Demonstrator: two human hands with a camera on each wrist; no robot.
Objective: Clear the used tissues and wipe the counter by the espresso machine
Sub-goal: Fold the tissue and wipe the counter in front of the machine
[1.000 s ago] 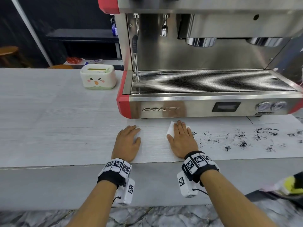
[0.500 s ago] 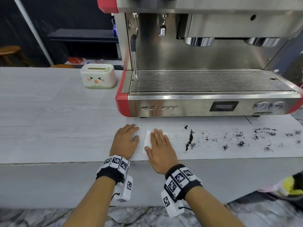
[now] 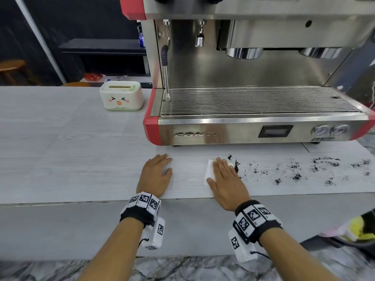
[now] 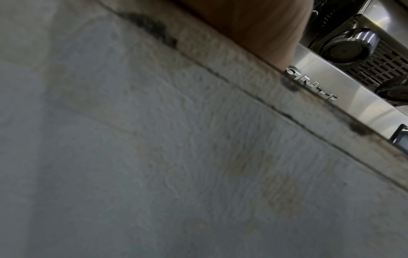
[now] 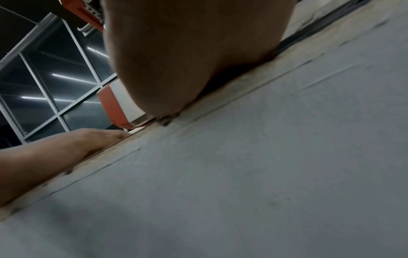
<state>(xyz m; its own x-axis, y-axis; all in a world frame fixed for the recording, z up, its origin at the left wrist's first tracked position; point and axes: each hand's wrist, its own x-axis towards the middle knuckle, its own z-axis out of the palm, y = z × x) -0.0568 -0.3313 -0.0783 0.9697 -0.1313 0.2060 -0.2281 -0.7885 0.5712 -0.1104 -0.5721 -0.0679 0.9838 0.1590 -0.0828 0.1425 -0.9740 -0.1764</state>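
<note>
My right hand point(image 3: 224, 175) lies flat with straight fingers on a white tissue point(image 3: 209, 173), pressing it onto the pale counter point(image 3: 81, 169) in front of the espresso machine point(image 3: 253, 110). Just right of its fingertips a dark ridge of coffee grounds point(image 3: 236, 165) has piled up, and scattered grounds point(image 3: 316, 167) trail off to the right. My left hand point(image 3: 157, 173) rests flat and empty on the counter to the left. Both wrist views show mostly the counter's front face; the right wrist view catches the heel of my right hand point(image 5: 187, 61) and my left hand point(image 5: 66, 144).
A white tissue box with a cartoon face point(image 3: 121, 97) stands on the counter left of the machine. The steam wand point(image 3: 165, 63) hangs over the drip tray point(image 3: 253, 101). A bin with yellow waste point(image 3: 359, 230) sits low at the right edge.
My right hand slid the tissue left, then back to the right up against the coffee grounds. The left hand stayed put.
</note>
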